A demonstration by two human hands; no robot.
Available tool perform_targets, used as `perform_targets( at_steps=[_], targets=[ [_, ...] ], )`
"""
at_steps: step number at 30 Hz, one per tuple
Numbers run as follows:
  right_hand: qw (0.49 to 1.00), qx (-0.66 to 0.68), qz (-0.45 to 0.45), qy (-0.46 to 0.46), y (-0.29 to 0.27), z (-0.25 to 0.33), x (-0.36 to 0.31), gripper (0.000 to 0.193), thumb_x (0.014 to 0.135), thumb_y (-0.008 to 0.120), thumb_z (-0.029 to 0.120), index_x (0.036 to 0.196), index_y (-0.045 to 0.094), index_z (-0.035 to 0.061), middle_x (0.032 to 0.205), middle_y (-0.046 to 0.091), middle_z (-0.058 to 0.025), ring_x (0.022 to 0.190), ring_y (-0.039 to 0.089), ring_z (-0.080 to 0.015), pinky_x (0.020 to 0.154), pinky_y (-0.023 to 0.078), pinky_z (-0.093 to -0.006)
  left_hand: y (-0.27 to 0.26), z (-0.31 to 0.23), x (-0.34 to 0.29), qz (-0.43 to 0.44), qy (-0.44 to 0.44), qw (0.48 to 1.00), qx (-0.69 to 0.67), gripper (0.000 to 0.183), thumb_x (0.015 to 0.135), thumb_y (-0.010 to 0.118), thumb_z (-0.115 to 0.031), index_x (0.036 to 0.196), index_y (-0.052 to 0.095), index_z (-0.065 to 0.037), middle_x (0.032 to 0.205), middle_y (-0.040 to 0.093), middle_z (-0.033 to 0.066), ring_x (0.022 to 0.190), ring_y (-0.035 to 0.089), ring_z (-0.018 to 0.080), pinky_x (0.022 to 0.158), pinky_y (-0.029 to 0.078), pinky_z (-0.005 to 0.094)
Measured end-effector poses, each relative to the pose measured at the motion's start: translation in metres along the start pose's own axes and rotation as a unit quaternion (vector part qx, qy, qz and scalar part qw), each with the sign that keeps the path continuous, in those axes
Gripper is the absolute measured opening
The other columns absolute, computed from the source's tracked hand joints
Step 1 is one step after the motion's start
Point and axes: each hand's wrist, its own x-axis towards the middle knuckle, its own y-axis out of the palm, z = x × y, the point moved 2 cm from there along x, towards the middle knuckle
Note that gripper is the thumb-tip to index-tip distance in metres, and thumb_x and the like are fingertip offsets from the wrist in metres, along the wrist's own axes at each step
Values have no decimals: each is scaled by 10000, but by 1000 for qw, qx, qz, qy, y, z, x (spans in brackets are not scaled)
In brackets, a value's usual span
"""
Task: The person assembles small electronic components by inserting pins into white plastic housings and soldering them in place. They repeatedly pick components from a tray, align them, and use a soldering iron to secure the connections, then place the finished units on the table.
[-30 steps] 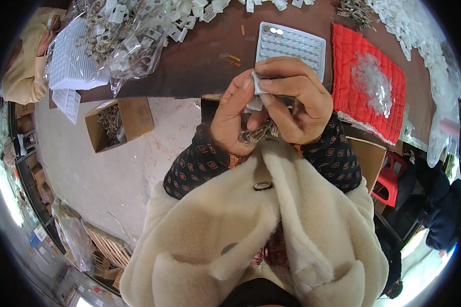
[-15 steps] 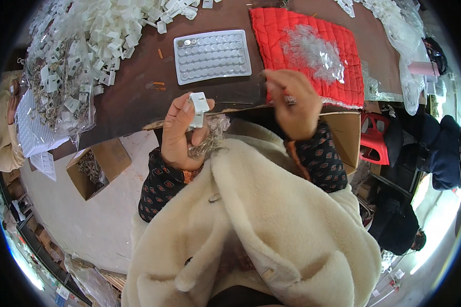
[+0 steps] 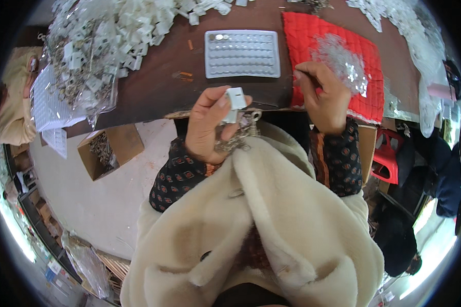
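Note:
My left hand [image 3: 206,125] grips a small white plastic piece [image 3: 235,97] with a slot in its upper face, between thumb and fingers. Beneath it, a bunch of thin metal chains [image 3: 243,134] hangs by the same hand, partly hidden by the fingers. Over the near left part of a red quilted cloth [image 3: 302,38] is my right hand [image 3: 325,97], its thumb and forefinger brought together. Anything between those fingertips is too small to make out. A heap of small clear plastic pieces [image 3: 338,59] lies on the cloth.
Between the hands and farther off, a pale tray [image 3: 242,70] has rows of round hollows, with a few small discs in one corner. White plastic parts [image 3: 138,25] are heaped at far left, beside a filled clear bag [image 3: 95,87]. An open cardboard box [image 3: 123,146] stands below left; a red stool [image 3: 386,156] is at right.
The whole view has shifted, so the table things appear farther right. My right hand's fingers, blurred before, now show more clearly over the cloth's edge. The left hand keeps its white piece.

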Motion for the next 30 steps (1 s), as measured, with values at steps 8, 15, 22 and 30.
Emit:
perform_targets(
  at_steps=[8,15,22,30],
  targets=[
    [975,207,61,-60,35,67,-6,128,871,660,-51,988,665,0,954,716,-122,865,705,-210,782,550,-298,9,-3,-5,-9,44,998,43,178,946,652,-95,1106,603,-35,957,688,124,528,520,79,454,438,197],
    [966,234,110,-24,34,71,-8,145,919,585,-106,1033,642,-37,1075,705,-143,995,664,-165,882,518,-270,6,-8,-6,19,54,994,92,179,923,695,-109,1066,615,-35,896,679,85,555,534,72,454,431,205],
    [959,263,102,-12,37,72,-7,143,873,655,-77,998,677,-10,991,722,-109,912,684,-165,832,533,-280,9,-13,-8,18,55,992,108,164,923,691,-86,1059,620,-27,856,666,67,546,516,62,453,410,199],
    [967,227,113,-21,36,72,-6,148,861,655,-83,981,664,2,973,720,-120,874,703,-201,801,547,-293,3,-9,-8,-7,39,997,62,156,911,699,-69,1046,634,-27,858,661,60,535,514,63,445,407,198]
  ],
)
